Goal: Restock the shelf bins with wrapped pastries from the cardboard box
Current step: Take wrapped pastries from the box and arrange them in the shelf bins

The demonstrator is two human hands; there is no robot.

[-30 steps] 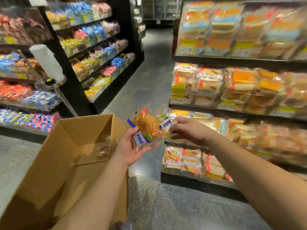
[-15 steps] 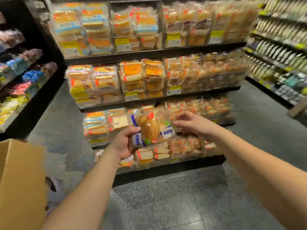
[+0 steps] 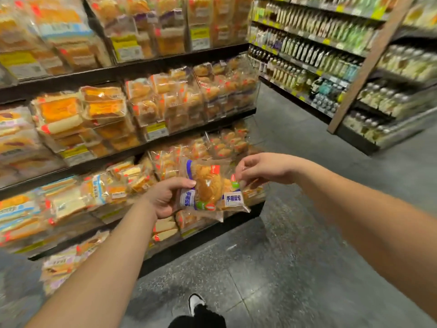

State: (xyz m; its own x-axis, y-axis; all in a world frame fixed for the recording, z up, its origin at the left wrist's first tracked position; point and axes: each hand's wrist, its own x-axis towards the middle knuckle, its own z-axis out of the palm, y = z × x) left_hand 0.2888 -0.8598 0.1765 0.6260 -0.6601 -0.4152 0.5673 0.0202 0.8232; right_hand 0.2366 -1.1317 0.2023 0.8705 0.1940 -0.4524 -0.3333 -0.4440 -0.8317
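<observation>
Two clear-wrapped golden pastries with blue and white labels hang in front of the lower shelf bins. My left hand grips their left side, thumb on top. My right hand pinches the upper right corner of the wrapper. Behind them the shelf bins are packed with similar wrapped buns. The cardboard box is out of view.
The black shelving unit with several tiers of wrapped breads fills the left and centre. A bottle shelf and a wooden post stand at the right. Grey tiled floor lies below, with my shoe at the bottom.
The view has swung right from the cardboard box to the pastry shelves. Both hands carried the pastries along, closer to the lower right bins. The box has left the view.
</observation>
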